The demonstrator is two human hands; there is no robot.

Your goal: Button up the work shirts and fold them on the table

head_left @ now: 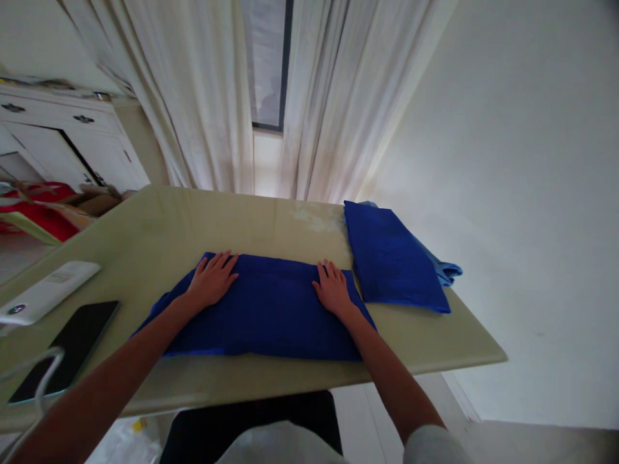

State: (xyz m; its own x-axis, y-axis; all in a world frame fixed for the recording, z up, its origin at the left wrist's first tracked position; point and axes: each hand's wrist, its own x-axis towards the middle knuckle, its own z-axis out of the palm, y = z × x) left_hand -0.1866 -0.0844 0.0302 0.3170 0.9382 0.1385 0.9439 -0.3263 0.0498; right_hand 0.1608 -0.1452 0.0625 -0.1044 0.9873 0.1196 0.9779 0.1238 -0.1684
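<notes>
A folded piece of dark blue cloth lies flat on the table in front of me, its long side running left to right. Near its upper left corner my left hand rests palm down with the fingers spread. On the upper right part, my right hand also lies flat, fingers apart. Neither hand grips the fabric. Just right of it sits a second folded blue cloth, on top of a lighter blue cloth that sticks out at the right edge.
The pale table reaches toward curtains and a wall. At left lie a black phone, a white device and a white cable. A cabinet and red bags stand beyond.
</notes>
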